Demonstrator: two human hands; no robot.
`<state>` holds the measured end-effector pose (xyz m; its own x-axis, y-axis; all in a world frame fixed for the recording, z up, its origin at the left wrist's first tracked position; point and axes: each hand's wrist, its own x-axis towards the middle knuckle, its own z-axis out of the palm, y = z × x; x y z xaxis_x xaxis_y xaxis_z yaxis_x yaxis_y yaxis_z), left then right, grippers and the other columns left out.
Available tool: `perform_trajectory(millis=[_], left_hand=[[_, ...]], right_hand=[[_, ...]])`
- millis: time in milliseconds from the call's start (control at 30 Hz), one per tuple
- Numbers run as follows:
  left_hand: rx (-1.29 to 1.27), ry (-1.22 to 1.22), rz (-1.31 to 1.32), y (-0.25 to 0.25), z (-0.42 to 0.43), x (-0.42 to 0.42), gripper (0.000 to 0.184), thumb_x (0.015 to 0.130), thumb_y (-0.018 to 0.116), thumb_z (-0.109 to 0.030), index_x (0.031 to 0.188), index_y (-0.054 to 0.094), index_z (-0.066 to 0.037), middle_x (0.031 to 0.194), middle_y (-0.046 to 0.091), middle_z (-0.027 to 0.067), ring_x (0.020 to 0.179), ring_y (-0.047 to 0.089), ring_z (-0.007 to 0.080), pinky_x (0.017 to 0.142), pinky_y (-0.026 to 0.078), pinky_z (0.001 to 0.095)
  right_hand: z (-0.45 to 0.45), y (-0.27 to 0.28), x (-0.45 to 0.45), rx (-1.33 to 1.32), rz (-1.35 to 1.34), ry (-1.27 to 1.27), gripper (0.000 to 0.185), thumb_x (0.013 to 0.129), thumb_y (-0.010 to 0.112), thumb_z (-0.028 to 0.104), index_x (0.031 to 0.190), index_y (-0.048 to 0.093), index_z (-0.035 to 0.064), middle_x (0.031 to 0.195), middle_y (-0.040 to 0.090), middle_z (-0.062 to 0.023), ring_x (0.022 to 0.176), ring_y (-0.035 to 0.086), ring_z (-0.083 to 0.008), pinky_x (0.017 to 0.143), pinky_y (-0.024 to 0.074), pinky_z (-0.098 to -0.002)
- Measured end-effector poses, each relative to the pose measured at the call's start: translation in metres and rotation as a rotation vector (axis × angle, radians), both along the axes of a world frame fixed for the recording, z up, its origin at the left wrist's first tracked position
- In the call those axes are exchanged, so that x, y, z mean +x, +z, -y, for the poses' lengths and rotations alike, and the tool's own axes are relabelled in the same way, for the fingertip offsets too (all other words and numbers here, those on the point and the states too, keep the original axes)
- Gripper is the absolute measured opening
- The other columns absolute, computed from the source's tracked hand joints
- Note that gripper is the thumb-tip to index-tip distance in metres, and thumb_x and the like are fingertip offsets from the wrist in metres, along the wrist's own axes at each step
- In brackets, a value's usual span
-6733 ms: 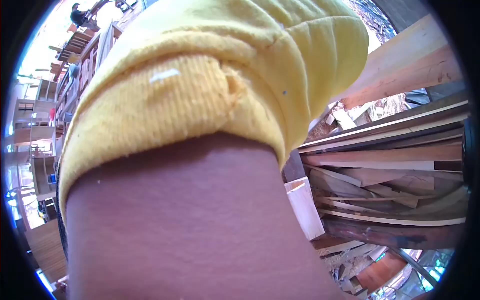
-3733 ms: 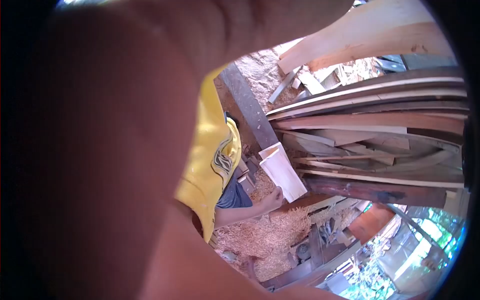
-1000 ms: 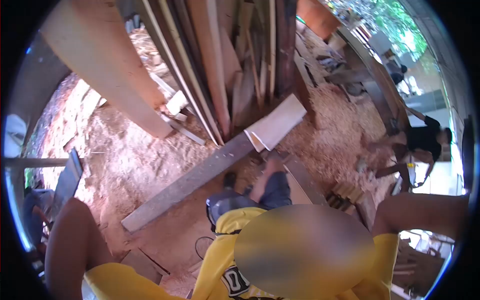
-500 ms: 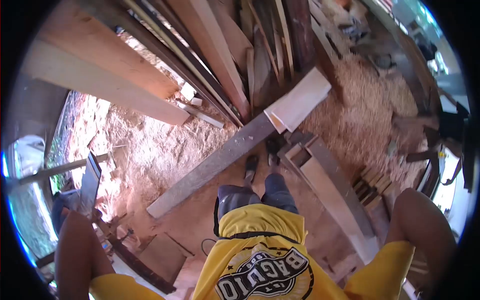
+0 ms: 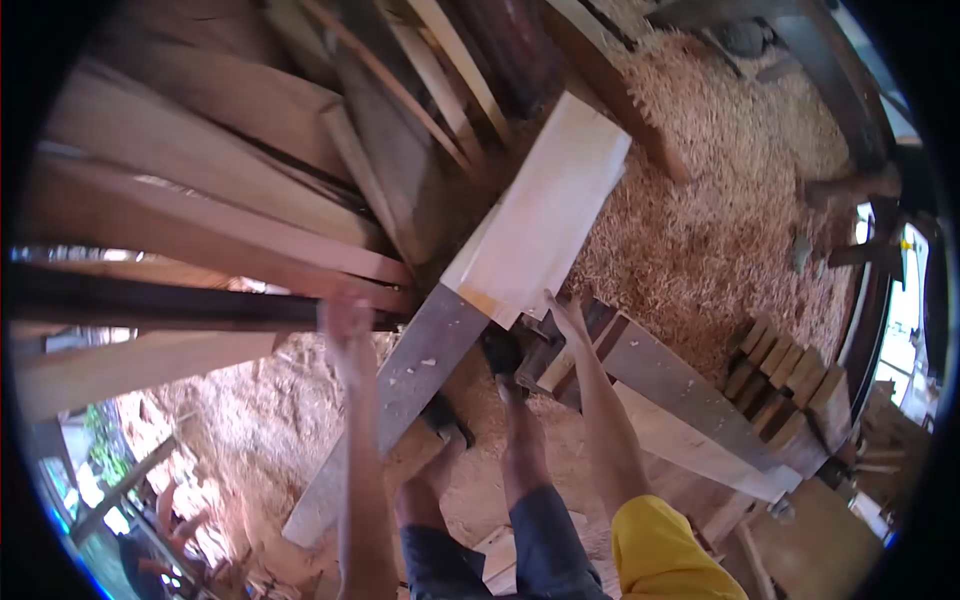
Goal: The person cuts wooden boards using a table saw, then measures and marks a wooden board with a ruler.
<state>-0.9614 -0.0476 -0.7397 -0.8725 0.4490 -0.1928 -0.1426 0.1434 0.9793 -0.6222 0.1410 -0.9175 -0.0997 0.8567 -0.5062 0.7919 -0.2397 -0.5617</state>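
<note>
My left hand (image 5: pixel 347 315) is held out over the wood shavings, left of a long grey plank (image 5: pixel 435 345). Motion smears its fingers, and I cannot make out anything in it. Pale flat boards (image 5: pixel 540 210) lie stacked at the plank's far end, the top one slightly askew over another. My right hand (image 5: pixel 567 318) is at the near right corner of these boards, its fingers apart. Whether it touches the board edge, I cannot tell. Just beyond its wrist stands a dark wooden frame piece (image 5: pixel 650 365), running toward the lower right.
Long timbers (image 5: pixel 220 210) lean in a bundle at upper left. Curly wood shavings (image 5: pixel 710 190) cover the floor at upper right and left. Small wood blocks (image 5: pixel 785 375) are stacked on the right. My feet stand close by the grey plank.
Both my arms have come forward from my sides, the right hand reaching the pale boards. My view has shifted and turned, so the boards look larger and nearer.
</note>
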Motion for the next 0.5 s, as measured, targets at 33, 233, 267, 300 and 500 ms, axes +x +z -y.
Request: perform_trajectory(millis=[33,233,267,300,500], left_hand=[[-0.113,-0.073,0.223,-0.017,-0.022,0.027,0.047,0.094,0.071,-0.021,0.135,0.053,-0.008,0.124,0.060,0.0070,0.108,0.059,0.0190,0.090,0.051,0.0350],[-0.408,-0.189,0.674,-0.197,-0.047,0.131,0.067,0.094,0.074,-0.036,0.146,0.040,-0.010,0.139,0.053,0.0099,0.128,0.052,0.0235,0.104,0.043,0.0466],[-0.393,-0.142,0.712,-0.210,-0.050,0.141,0.070,0.094,0.074,-0.035,0.147,0.036,-0.010,0.141,0.053,0.0112,0.130,0.051,0.0249,0.110,0.040,0.0514],[-0.390,-0.140,0.717,-0.199,-0.054,0.146,0.070,0.094,0.074,-0.035,0.147,0.036,-0.010,0.141,0.053,0.0112,0.130,0.051,0.0249,0.110,0.040,0.0514],[0.408,0.051,1.206,-0.078,-0.038,0.155,0.068,0.088,0.081,-0.025,0.141,0.042,-0.007,0.130,0.057,0.0105,0.117,0.059,0.0219,0.091,0.052,0.0437]], right_hand=[[-0.001,-0.034,0.002,-0.219,-0.308,-0.175,0.075,0.095,0.068,0.049,0.140,0.049,-0.0087,0.128,0.065,-0.0182,0.120,0.062,-0.0269,0.101,0.0474,-0.0380],[0.036,-0.062,-0.008,-0.540,-0.383,-0.543,0.073,0.095,0.056,0.068,0.112,0.066,-0.0021,0.092,0.070,-0.0094,0.072,0.068,-0.0175,0.057,0.0543,-0.0286],[0.031,-0.032,-0.022,-0.396,-0.328,-0.480,0.074,0.095,0.053,0.070,0.106,0.068,-0.0020,0.087,0.069,-0.0091,0.068,0.067,-0.0171,0.051,0.0527,-0.0281],[0.029,-0.007,-0.032,-0.394,-0.323,-0.477,0.074,0.095,0.053,0.070,0.106,0.068,-0.0020,0.087,0.069,-0.0091,0.068,0.067,-0.0171,0.051,0.0527,-0.0281],[0.096,0.116,-0.065,-0.580,-0.459,-0.471,0.090,0.096,0.046,0.072,0.119,0.064,-0.0134,0.101,0.071,-0.0186,0.088,0.072,-0.0227,0.055,0.0600,-0.0328]])
